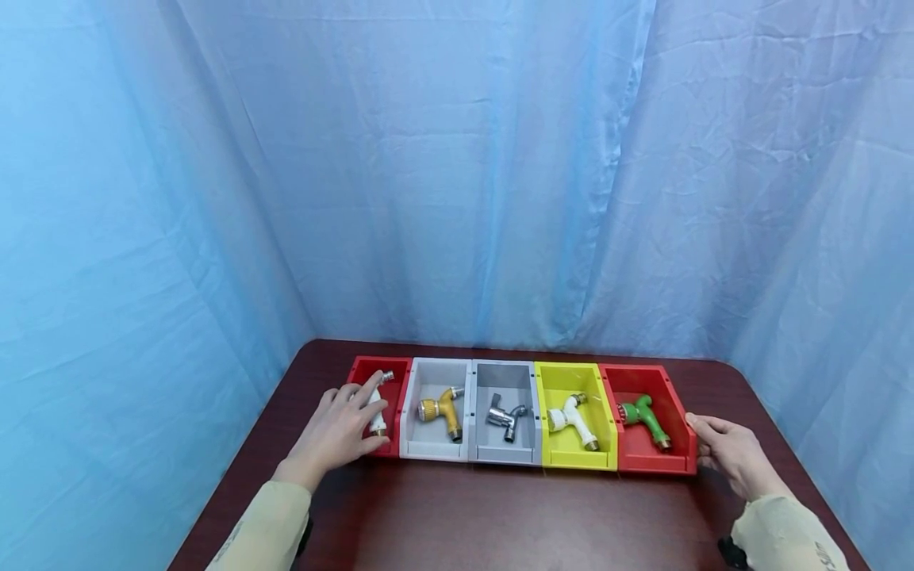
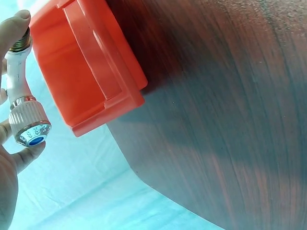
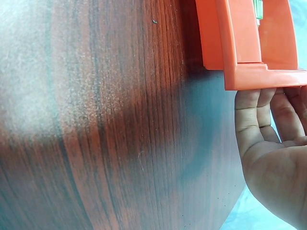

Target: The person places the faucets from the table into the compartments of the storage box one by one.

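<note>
My left hand (image 1: 341, 424) holds a white faucet (image 1: 377, 412) with a brass threaded end over the leftmost red bin (image 1: 366, 366). In the left wrist view, fingers and thumb are around the faucet (image 2: 18, 79), and its ribbed knob has a blue centre. At the row's other end, my right hand (image 1: 731, 452) touches the outer side wall of the rightmost red bin (image 1: 646, 381). Its fingers (image 3: 247, 112) rest against that wall in the right wrist view. A green faucet (image 1: 646, 416) lies inside this bin.
Between the red bins stand a white bin (image 1: 434, 450) with a yellow faucet (image 1: 446, 408), a grey bin (image 1: 503, 454) with a chrome faucet (image 1: 505, 416), and a yellow bin (image 1: 578, 460) with a white faucet (image 1: 574, 420). The dark wooden table (image 1: 514, 515) has blue curtains (image 1: 443, 174) around it.
</note>
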The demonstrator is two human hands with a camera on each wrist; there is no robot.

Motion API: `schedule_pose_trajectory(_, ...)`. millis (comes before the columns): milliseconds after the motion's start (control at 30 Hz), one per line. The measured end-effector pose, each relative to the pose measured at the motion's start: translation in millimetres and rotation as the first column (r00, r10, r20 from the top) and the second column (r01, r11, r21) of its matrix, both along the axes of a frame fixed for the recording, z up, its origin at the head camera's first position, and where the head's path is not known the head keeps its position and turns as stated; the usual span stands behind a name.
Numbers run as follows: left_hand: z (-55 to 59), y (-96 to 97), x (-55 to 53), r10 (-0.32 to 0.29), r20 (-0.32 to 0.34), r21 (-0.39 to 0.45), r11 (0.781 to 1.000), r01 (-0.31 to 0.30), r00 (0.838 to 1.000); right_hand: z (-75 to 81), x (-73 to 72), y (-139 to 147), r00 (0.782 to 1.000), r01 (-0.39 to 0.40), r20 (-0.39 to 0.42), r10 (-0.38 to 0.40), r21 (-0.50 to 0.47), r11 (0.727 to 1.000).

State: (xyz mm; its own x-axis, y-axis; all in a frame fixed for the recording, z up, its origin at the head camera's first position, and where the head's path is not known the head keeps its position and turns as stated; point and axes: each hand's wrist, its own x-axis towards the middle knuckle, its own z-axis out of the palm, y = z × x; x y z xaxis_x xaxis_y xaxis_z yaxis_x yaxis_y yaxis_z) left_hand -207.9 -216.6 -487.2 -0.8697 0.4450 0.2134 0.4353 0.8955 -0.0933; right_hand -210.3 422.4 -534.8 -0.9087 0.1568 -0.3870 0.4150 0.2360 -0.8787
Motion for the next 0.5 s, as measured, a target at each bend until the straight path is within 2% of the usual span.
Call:
schedule_pose_trajectory(333,-2.1,-2.2,-9.2,0.023,0.039,-0.006,1.0,-0.023,0.999,-0.2,0.9,0,1.0,-0.003,-0.004,0.003,-0.002,1.0)
schedule_pose_trajectory(500,-3.9,-2.5,-12.0,0.028,0.037,-0.019,0.999,-0.027,0.999,-0.6,0.2,0,1.0,-0.006,-0.004,0.006,-0.003,1.0)
